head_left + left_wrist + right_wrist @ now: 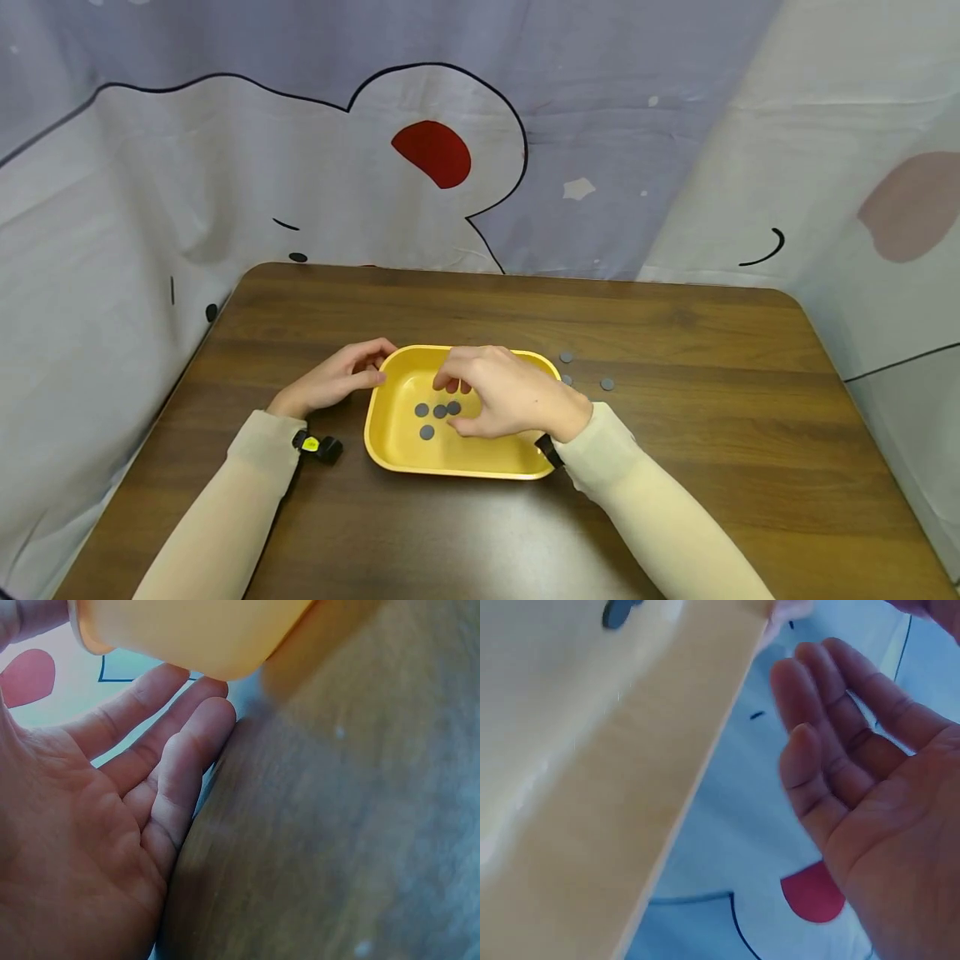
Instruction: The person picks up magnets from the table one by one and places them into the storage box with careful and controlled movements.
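A yellow tray (465, 476) sits on the table with several small grey discs (427, 432) on its bottom, toward its left half. My left hand (337, 377) is at the tray's left end, thumb and forefinger at the rim. In the left wrist view its other fingers (199, 731) extend loosely beside the tray's outer wall (187, 637). Over the tray hovers my right hand (506, 392), fingers loosely bent and thumb apart, with nothing visible between them. The right wrist view shows its bare palm (900, 825) beside the tray wall (645, 780).
To the right of the tray, more grey discs lie on the wooden table (712, 433), one (566, 357) farther back and another (607, 384) out to the right. A third is partly hidden by the rim. A printed curtain (600, 125) hangs behind the table.
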`<act>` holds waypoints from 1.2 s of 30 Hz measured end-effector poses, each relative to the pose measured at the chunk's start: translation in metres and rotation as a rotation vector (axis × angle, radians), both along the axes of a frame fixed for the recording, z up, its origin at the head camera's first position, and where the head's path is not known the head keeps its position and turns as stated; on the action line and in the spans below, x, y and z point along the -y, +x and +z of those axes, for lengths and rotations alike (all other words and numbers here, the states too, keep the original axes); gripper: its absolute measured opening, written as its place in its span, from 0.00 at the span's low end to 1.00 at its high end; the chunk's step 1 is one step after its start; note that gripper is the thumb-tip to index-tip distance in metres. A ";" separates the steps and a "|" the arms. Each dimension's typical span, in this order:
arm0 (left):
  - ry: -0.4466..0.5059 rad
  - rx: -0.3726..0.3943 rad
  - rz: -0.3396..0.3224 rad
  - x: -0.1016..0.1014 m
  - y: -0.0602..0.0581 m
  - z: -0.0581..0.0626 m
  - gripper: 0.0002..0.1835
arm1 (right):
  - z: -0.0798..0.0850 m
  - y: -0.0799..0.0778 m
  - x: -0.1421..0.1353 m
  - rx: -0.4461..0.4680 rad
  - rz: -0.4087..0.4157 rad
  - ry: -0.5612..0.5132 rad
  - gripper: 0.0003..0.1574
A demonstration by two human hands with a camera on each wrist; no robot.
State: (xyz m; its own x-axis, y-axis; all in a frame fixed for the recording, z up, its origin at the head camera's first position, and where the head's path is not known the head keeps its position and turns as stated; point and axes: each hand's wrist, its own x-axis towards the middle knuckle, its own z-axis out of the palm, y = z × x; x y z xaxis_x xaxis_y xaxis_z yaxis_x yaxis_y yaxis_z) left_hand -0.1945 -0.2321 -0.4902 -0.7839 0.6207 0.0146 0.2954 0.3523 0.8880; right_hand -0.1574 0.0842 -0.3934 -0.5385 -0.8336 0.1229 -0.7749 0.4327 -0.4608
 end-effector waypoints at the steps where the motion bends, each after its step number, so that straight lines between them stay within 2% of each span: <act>1: -0.002 0.000 0.002 0.000 0.000 0.001 0.16 | 0.002 0.000 -0.002 -0.008 -0.007 -0.006 0.18; 5: -0.001 -0.006 0.006 0.000 0.001 0.000 0.16 | 0.006 -0.002 -0.016 -0.037 -0.051 -0.018 0.17; 12: 0.040 0.011 -0.003 -0.001 -0.002 -0.001 0.16 | 0.000 -0.012 -0.056 -0.065 -0.120 -0.057 0.17; 20: 0.068 0.059 0.033 -0.002 0.001 -0.001 0.17 | -0.009 -0.023 -0.110 -0.024 -0.229 -0.067 0.19; 28: 0.035 0.047 0.064 -0.002 0.000 -0.004 0.16 | -0.032 -0.033 -0.157 -0.030 -0.357 -0.002 0.19; 36: 0.021 0.053 0.092 -0.002 -0.001 -0.006 0.18 | -0.050 -0.036 -0.179 -0.023 -0.434 0.125 0.18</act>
State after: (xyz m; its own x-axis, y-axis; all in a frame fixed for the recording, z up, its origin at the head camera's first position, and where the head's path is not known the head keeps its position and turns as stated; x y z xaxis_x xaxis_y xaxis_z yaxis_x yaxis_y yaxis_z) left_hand -0.1952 -0.2303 -0.4958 -0.8377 0.5459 -0.0166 0.2146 0.3570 0.9091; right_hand -0.1935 0.2631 -0.4436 -0.8399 -0.5403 0.0516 -0.5188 0.7713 -0.3687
